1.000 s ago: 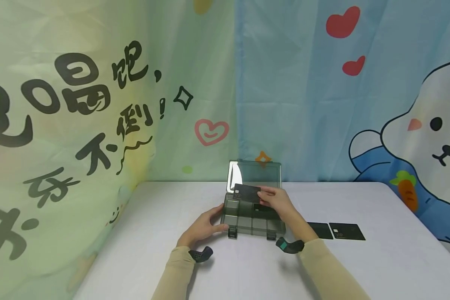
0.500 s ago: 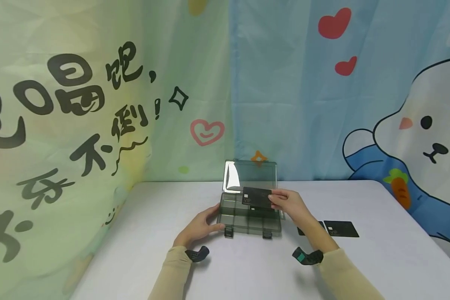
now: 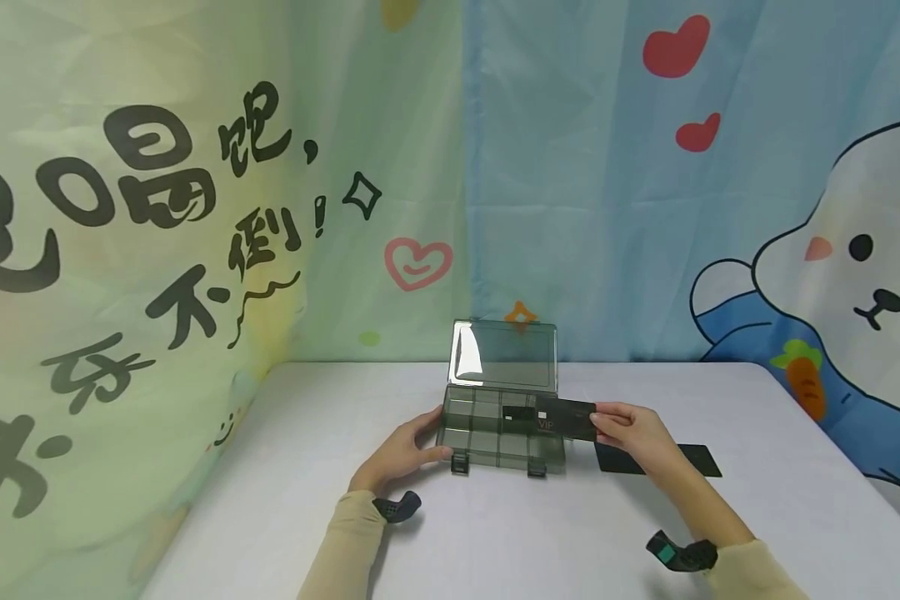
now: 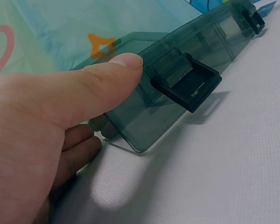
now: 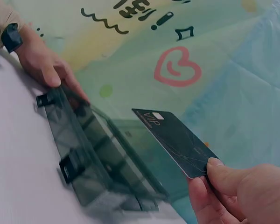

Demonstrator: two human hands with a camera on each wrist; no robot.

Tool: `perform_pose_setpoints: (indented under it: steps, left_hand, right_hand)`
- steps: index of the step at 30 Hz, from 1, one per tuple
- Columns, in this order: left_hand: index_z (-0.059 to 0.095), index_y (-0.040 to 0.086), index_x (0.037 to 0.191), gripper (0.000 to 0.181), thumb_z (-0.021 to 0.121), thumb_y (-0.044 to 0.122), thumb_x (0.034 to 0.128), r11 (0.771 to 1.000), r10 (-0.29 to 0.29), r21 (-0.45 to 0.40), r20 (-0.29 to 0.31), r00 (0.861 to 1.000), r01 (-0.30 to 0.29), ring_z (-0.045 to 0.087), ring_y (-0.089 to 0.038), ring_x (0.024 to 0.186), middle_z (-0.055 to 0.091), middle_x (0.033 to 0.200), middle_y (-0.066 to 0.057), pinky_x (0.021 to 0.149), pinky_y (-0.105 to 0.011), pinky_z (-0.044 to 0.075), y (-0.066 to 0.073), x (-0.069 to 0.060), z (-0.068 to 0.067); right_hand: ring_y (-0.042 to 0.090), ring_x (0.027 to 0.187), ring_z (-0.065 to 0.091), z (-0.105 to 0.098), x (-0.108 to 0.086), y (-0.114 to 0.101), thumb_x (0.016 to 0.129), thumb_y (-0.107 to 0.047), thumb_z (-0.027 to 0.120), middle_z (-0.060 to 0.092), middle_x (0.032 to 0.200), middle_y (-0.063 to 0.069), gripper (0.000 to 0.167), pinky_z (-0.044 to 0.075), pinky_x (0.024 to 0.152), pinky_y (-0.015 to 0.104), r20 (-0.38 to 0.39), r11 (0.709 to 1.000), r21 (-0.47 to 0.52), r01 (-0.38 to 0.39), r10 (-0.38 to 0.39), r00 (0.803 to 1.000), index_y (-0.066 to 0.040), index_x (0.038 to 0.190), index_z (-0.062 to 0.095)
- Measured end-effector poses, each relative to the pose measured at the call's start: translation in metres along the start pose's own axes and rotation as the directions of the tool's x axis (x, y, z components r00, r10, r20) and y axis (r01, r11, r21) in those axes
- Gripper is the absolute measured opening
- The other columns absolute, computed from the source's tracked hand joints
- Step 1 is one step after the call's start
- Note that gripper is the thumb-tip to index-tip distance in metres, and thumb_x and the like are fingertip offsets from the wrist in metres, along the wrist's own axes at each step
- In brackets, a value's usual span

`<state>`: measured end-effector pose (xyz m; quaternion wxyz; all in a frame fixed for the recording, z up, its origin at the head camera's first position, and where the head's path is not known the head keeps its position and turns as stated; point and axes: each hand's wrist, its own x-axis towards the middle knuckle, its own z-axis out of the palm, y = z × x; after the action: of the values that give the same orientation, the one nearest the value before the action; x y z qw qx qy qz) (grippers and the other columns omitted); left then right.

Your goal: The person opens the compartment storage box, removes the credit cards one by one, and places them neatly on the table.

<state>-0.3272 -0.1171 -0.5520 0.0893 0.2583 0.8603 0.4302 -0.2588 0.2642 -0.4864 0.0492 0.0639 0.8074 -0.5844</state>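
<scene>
A translucent grey compartment box (image 3: 474,429) sits on the table with its lid (image 3: 506,354) raised at the back. My left hand (image 3: 399,454) holds the box's left front corner; the left wrist view has its thumb on top beside a black latch (image 4: 191,86) and other fingers round the side. Between thumb and fingers, my right hand (image 3: 637,435) pinches a black VIP card (image 3: 567,419) by its right end, above the box's right edge. The right wrist view gives the card's (image 5: 177,144) face with "VIP" and a pale chip mark. Another black card (image 3: 518,413) lies inside the box.
To the right of the box, black cards (image 3: 699,459) lie on the white table (image 3: 540,533), partly hidden by my right hand and forearm. A printed curtain (image 3: 390,183) hangs behind the table. Each wrist wears a black band (image 3: 682,553).
My right hand has carried the VIP card rightward and slightly down, from over the middle of the box to its right edge. The left hand stays at the box's left corner.
</scene>
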Motion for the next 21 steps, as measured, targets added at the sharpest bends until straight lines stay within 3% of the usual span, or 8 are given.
perform_pose_setpoints:
  steps: [5,13,21]
  left_hand:
    - [0.031,0.016,0.149,0.088,0.071,0.051,0.0792,1.000,-0.004,0.010,-0.008,1.000,0.004,0.029,-0.027,0.143,0.034,0.154,-0.004,0.118,-0.048,0.022,0.001,0.001,0.000]
    - [0.031,0.017,0.149,0.087,0.070,0.052,0.0795,1.000,0.002,0.014,-0.002,1.000,-0.002,0.030,-0.027,0.143,0.034,0.154,-0.003,0.118,-0.047,0.023,0.000,0.001,0.001]
    - [0.033,0.012,0.148,0.085,0.072,0.045,0.0805,1.000,0.024,0.000,-0.011,1.000,-0.024,0.031,-0.030,0.142,0.036,0.152,-0.007,0.118,-0.049,0.023,0.001,0.000,0.001]
  right_hand:
    - [-0.001,0.088,0.063,-0.020,-0.010,0.011,0.092,-0.034,0.062,0.059,0.126,0.017,0.064,0.057,0.081,0.020,-0.013,1.000,-0.013,-0.004,0.003,1.000,0.007,0.138,0.042]
    - [-0.002,0.086,0.061,-0.045,-0.024,0.029,0.094,-0.035,0.059,0.056,0.129,0.023,0.066,0.057,0.080,0.019,-0.030,0.997,-0.077,-0.031,0.028,0.999,0.009,0.138,0.039]
    - [-0.001,0.083,0.061,-0.068,-0.037,0.045,0.096,-0.023,0.057,0.064,0.105,-0.002,0.057,0.057,0.077,0.018,-0.037,0.999,-0.050,-0.017,0.015,0.999,0.014,0.136,0.038]
